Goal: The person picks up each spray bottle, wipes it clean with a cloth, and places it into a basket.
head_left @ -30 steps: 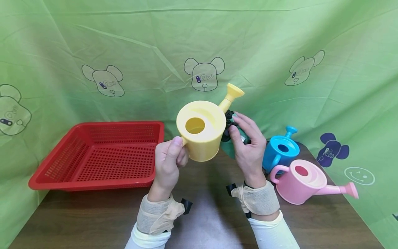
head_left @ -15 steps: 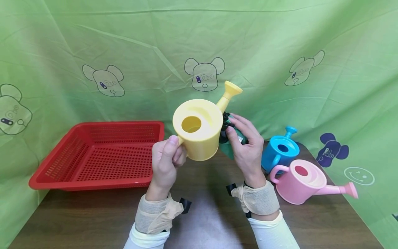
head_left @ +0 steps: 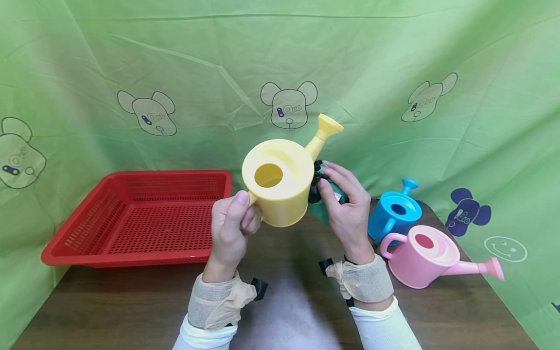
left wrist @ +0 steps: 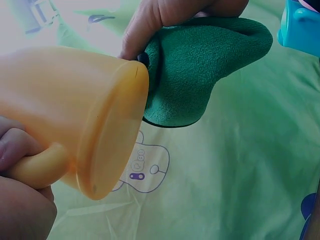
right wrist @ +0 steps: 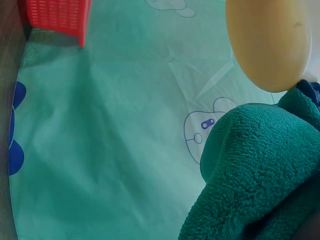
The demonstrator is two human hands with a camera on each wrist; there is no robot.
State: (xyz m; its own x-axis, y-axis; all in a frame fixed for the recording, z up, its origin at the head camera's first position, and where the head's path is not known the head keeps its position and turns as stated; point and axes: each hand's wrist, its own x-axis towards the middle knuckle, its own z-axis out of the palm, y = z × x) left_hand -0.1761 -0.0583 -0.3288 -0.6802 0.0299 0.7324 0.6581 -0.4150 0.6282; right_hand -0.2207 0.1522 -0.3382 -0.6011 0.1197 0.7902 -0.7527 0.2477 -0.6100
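A yellow watering can [head_left: 284,204] is held up over the table, its spout pointing to the upper right. My left hand [head_left: 231,231] grips it by the handle. In my right hand [head_left: 352,209] is a green plush cloth [left wrist: 195,70] with black parts, bunched between thumb and fingers. The cloth touches or nearly touches the can's right side under the spout. Fuzzy green fabric fills the lower right of the right wrist view, just below the can. The fingers behind the cloth are partly hidden.
A red perforated basket [head_left: 135,260] stands on the left of the brown table [head_left: 280,296]. At the right are a blue watering can [head_left: 389,214] and a pink watering can [head_left: 422,262], side by side. A green printed curtain [head_left: 210,87] hangs behind.
The yellow can and my left hand have shifted slightly left and up. My right hand with the cloth has moved a little left, staying by the can's side.
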